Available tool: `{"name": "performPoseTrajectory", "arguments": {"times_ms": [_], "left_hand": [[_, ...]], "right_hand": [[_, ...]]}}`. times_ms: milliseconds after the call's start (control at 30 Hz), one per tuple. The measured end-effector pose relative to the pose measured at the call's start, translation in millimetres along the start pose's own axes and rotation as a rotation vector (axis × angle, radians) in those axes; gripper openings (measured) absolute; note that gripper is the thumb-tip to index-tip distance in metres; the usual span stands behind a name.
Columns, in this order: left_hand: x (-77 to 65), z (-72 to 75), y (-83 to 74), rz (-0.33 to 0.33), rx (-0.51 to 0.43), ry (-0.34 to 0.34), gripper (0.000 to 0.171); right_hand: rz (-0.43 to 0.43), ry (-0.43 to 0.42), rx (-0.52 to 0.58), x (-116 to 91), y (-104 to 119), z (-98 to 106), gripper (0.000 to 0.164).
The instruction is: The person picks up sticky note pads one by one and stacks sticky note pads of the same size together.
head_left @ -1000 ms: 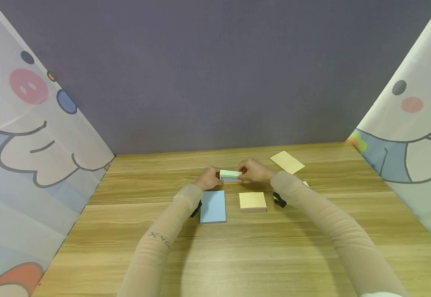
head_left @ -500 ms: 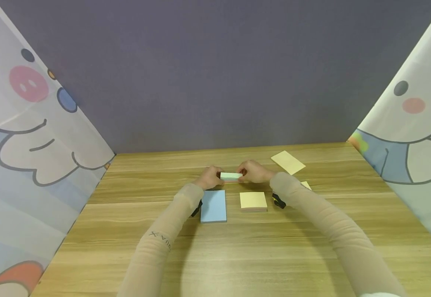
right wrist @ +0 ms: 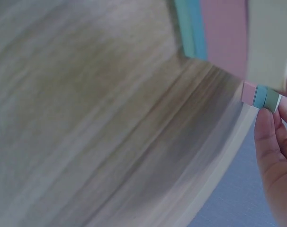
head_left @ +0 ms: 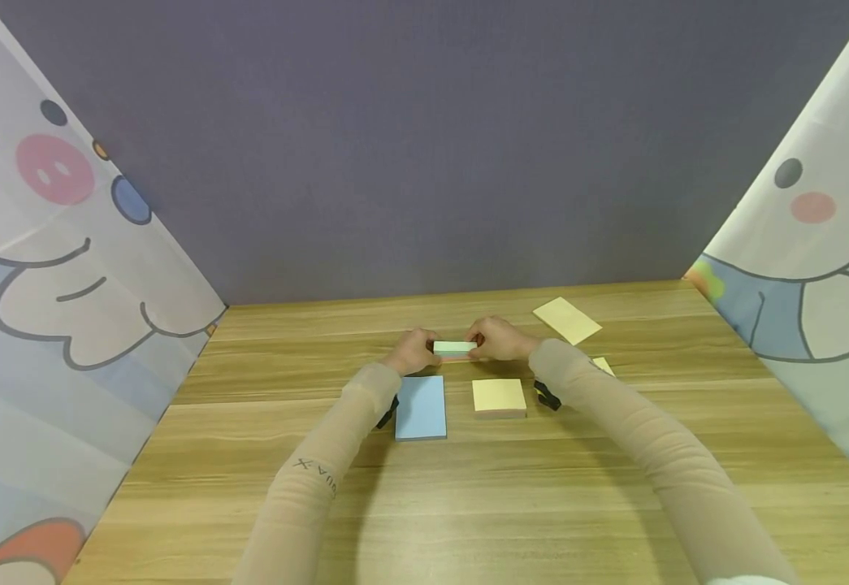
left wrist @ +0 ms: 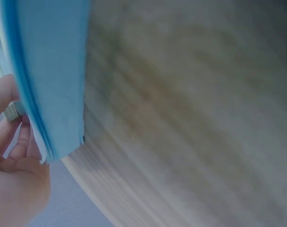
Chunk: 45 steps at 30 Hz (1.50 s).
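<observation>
A small stack of sticky note pads, pale green on top, lies between my hands at the back middle of the table. My left hand holds its left end between thumb and fingers. At the opposite end, my right hand pinches the stack. The right wrist view shows pink, blue and green layers in this small stack, with fingertips on the green one. Nearer than the left hand is a large blue sticky note pad; the left wrist view shows its blue side close up.
A square stack of sticky notes with a yellow top stands right of the blue pad. Farther right lies a yellow rectangular pad. Another yellow piece is partly hidden behind the right forearm. A grey panel borders the wooden table's back.
The green pad has come down onto the blue and pink layers between my hands. Both hands keep their grip and hardly shift. The other pads stay where they were.
</observation>
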<state>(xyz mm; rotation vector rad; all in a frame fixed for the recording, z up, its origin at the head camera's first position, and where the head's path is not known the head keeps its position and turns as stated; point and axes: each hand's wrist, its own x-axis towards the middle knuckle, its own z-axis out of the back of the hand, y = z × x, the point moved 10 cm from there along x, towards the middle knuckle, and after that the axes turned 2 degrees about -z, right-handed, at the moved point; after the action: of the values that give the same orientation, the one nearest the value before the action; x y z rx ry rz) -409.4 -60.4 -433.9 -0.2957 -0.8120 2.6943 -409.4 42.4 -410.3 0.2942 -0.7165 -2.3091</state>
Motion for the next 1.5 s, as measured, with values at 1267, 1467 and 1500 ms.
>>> {"name": "performPoseTrajectory", "arguments": {"times_ms": [1267, 1467, 1500], "left_hand": [[-1.4, 0.0, -0.1, 0.025, -0.003, 0.001, 0.035], [-0.4, -0.4, 0.1, 0.023, -0.021, 0.004, 0.034], [-0.4, -0.3, -0.2, 0.023, -0.023, 0.004, 0.034]], "right_hand": [[0.017, 0.041, -0.062, 6.0, 4.9, -2.1, 0.006], [0.006, 0.037, -0.071, 6.4, 4.0, -0.7, 0.007], [0.009, 0.036, -0.075, 6.4, 4.2, -0.5, 0.007]]}}
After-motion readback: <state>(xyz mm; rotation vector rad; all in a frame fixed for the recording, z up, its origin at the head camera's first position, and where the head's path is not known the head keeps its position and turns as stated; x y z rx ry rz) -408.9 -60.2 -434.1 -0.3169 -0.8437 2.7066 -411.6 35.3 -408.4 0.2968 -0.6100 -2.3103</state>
